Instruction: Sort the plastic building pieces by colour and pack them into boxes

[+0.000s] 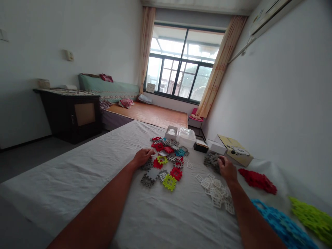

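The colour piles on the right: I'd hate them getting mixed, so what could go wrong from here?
The right forearm passes close by the white lattice pieces and might drag some along. The blue pile and yellow-green pile lie near each other, so a nudge could mix them. Grey pieces at the right hand may slide loose.

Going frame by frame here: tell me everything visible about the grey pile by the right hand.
The grey pile is a low, uneven heap of dark grey pieces with toothed edges, apparently plastic, overlapping too much to count. It lies on the pale cloth, between the white box behind it and the white lattice pieces nearer the camera. The right hand has its fingertips at the pile's right side; whether they grip a piece is unclear.
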The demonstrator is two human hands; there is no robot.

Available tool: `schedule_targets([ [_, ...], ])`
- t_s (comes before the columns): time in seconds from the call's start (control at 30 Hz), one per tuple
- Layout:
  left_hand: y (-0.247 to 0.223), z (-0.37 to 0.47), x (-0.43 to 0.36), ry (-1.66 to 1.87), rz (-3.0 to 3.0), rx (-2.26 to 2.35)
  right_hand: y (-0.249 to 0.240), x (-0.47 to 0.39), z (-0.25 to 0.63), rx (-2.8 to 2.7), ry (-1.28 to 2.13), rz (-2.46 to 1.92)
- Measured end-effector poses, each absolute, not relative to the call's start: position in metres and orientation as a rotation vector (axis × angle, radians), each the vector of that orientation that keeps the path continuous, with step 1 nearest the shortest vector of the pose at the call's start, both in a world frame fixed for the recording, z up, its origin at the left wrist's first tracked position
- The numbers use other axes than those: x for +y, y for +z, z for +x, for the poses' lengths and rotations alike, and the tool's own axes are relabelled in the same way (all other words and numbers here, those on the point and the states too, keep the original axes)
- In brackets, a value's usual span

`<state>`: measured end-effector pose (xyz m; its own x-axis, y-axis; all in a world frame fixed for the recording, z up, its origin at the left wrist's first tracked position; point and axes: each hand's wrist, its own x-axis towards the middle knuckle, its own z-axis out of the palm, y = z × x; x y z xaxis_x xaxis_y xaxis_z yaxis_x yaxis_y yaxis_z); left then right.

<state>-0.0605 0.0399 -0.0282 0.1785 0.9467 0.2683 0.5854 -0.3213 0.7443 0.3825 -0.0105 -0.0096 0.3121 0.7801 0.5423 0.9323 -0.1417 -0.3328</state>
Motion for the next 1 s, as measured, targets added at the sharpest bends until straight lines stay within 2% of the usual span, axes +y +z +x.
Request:
schedule_targets([
  [0.17,-0.028,-0.06,0.041,0.973,1.995,1.48,-0.019,-0.006,0.372,-1.617,-0.55,-1.795],
  [0.33,-0.028,-0.06,0.041,0.971,2.006,1.473,-0.013,-0.011,0.295,-2.238,-0.184,-1.634],
  [0.47,-0.028,-0.061,0.04,0.961,2.022,1.48,-0.018,-0.017,0.262,-2.371,-0.115,-1.632],
  [0.67,-0.027,-0.062,0.039,0.948,2.018,1.484,0.0,-0.022,0.294,-2.242,-0.123,-1.782],
  [0.83,-0.026,-0.06,0.039,0.916,2.033,1.484,0.023,-0.028,0.346,-2.307,0.366,-1.735],
  [1.0,-0.028,-0.061,0.041,0.896,2.046,1.499,0.004,-0.025,0.32,-2.2,0.116,-1.668],
])
